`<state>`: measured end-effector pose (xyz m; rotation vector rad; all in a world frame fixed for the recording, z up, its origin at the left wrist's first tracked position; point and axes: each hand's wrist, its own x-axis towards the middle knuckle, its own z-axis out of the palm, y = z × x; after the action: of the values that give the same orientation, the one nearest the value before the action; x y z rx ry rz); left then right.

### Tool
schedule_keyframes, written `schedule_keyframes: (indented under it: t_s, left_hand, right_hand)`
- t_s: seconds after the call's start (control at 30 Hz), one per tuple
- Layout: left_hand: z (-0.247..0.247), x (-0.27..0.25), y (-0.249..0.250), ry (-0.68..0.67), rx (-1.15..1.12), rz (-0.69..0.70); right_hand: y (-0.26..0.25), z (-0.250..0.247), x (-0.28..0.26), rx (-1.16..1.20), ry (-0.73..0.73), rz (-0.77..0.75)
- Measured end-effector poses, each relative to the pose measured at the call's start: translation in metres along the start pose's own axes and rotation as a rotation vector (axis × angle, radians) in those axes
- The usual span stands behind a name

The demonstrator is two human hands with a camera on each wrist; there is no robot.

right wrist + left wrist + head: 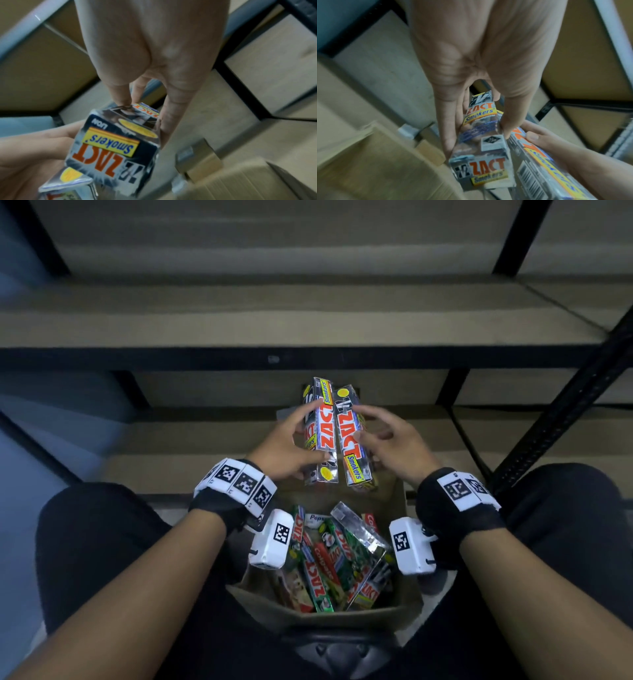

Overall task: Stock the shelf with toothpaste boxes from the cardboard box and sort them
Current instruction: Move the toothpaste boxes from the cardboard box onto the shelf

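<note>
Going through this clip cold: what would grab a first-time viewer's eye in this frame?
First, the silver ZACT Smokers boxes held up at the centre, gripped between the left hand and the right hand. Below them, between the forearms, the open cardboard box holds a jumble of green, red and silver toothpaste boxes. Behind, the shelf shows bare brown boards in a black frame.

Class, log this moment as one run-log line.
left hand: holds Zact boxes | right hand: holds Zact box | carton: mixed boxes left | shelf: bare
</note>
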<state>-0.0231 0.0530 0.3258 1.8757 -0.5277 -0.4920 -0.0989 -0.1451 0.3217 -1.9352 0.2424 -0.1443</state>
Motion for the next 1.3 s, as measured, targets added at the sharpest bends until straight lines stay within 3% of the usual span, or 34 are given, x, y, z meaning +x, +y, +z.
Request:
schedule_keyframes:
  t_s: [0.53,0.97,1.07,1.3]
  left_hand:
    - [-0.036,0.007,0.117,0.057,0.012,0.183]
    - [-0.055,0.082,0.175,-0.007,0.269,0.073]
    - [-0.056,0.098,0.177,-0.066,0.302,0.022]
    - [-0.060,0.129,0.164,-0.067,0.313,-0.032]
  right_hand:
    - [-0.104,-0.048,0.019,-0.192,0.168,-0.189]
    - [-0.150,-0.064,0.099,-0.377,0.241,-0.070]
    - [-0.148,-0.068,0.111,-0.413,0.244,-0.055]
    - [-0.135,-0.064,0.131,-0.482,0.278,0.006]
